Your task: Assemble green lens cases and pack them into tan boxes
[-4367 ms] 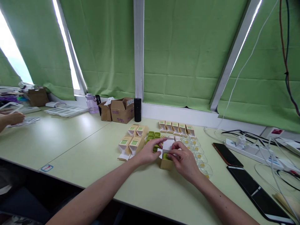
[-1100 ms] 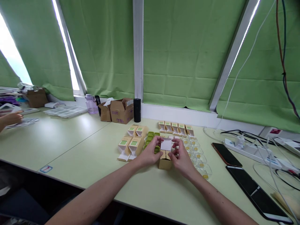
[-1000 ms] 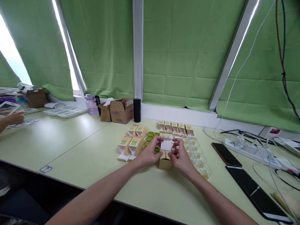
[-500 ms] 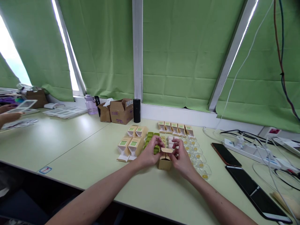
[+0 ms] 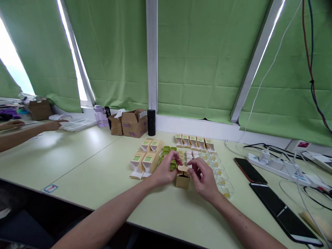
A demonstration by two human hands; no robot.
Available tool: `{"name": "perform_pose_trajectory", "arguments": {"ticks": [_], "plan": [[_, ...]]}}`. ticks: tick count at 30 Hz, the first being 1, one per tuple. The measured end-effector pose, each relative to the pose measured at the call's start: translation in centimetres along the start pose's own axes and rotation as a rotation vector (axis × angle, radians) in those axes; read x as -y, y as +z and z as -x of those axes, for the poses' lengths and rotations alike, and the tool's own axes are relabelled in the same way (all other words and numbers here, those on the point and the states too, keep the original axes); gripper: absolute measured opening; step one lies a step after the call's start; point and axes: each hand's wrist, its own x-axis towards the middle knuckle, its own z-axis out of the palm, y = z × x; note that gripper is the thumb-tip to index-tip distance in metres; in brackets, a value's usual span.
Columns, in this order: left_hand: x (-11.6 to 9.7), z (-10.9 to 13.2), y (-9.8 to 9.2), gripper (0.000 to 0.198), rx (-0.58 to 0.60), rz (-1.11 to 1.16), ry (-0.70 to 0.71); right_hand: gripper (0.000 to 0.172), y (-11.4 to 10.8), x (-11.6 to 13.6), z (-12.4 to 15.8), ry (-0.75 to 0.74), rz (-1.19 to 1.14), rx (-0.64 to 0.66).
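A small brown cardboard box (image 5: 182,178) stands upright on the pale green table (image 5: 85,162) in front of me. My left hand (image 5: 166,169) grips its left side, fingers curled over the folded top flap. My right hand (image 5: 204,178) sits just right of the box with its fingers loosely curled, fingertips close to the flap; I cannot tell whether they touch it. Behind the box lie green caps (image 5: 168,150), small white pieces (image 5: 189,154) and a row of clear trays with yellow dots (image 5: 220,173).
Finished brown boxes with green labels (image 5: 145,159) lie to the left, and a row of them (image 5: 194,141) stands behind. Two phones (image 5: 259,180), a power strip and cables crowd the right. Open cartons (image 5: 131,121), a black cylinder (image 5: 151,122) and a bottle stand by the window. Another person's arm (image 5: 28,131) reaches at far left.
The white top flap has been folded down onto the box. My right hand has drawn slightly back to the right. The other person's arm has stretched out toward the trays.
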Motion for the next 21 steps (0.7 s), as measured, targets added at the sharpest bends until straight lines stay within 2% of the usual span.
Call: {"name": "perform_pose_trajectory", "arguments": {"ticks": [5,9,12,21], "plan": [[-0.7,0.1,-1.0,0.029,0.029,-0.194,0.066,0.009,0.1,-0.8,0.3,-0.024,0.041,0.016],[-1.0,0.1,-2.1,0.024,0.027,-0.356,0.277,0.007,-0.1,-0.9,0.5,-0.066,0.081,0.028],[-1.0,0.1,-2.5,0.014,0.013,-0.420,0.370,0.008,-0.2,-0.7,0.5,-0.098,0.122,0.049],[-1.3,0.1,-2.3,0.004,0.069,-0.464,0.399,0.012,-0.4,-0.3,0.5,-0.182,0.186,0.089]]}}
